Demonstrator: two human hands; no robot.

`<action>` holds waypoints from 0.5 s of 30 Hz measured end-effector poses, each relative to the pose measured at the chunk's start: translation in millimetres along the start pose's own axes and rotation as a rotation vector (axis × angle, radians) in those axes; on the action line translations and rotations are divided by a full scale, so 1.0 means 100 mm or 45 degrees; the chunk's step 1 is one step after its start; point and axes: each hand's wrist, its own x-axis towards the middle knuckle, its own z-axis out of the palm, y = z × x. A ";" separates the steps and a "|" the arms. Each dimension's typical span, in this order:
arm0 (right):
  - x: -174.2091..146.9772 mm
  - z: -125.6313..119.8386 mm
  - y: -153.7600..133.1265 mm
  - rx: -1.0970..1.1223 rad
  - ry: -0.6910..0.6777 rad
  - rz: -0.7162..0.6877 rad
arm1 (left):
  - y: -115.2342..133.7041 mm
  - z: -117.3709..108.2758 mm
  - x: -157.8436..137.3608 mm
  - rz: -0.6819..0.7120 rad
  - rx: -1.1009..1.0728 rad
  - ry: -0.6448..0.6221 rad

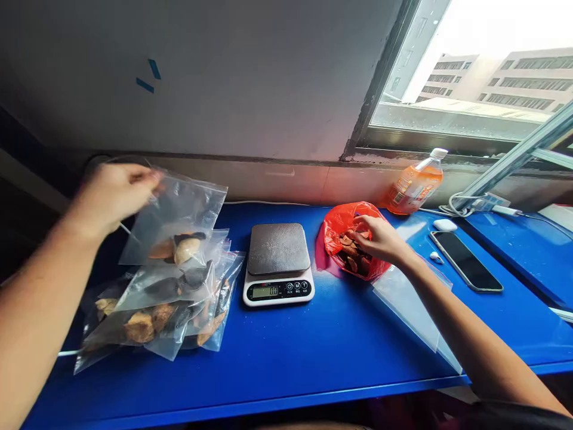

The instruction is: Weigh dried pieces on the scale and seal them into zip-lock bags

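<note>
My left hand (117, 192) is closed on the top edge of a clear zip bag (179, 206), which holds a few dried brown and pale pieces. Below it lies a pile of similar zip bags (147, 325) with brown dried slices inside. My right hand (380, 237) reaches into the mouth of a red plastic bag (333, 224). Reddish-brown dried pieces (351, 254) lie in that bag, under my fingertips; whether I grip any is hidden. Between my hands stands a kitchen scale (278, 251) with a bare plate, its display reading 0.0.
Flat clear bags (412, 304) lie under my right forearm. A phone (468, 261), an earbud (436, 257) and its white case (444, 225) are at the right. An orange drink bottle (416, 184) stands by the wall, near a metal frame (505, 155) and cables.
</note>
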 end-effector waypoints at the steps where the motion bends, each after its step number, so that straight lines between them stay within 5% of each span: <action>1: 0.06 0.05 -0.01 -0.125 -0.016 0.030 | -0.02 0.06 -0.01 0.043 0.132 -0.058; 4: 0.19 0.18 -0.06 -0.386 -0.109 0.095 | -0.14 0.21 -0.15 0.170 0.349 -0.056; 10: 0.22 0.24 -0.04 -0.336 -0.175 0.269 | -0.28 0.32 -0.61 0.342 0.464 -0.403; 15: 0.19 0.23 0.02 -0.365 -0.160 0.212 | -0.10 0.15 -0.81 0.414 0.336 -0.248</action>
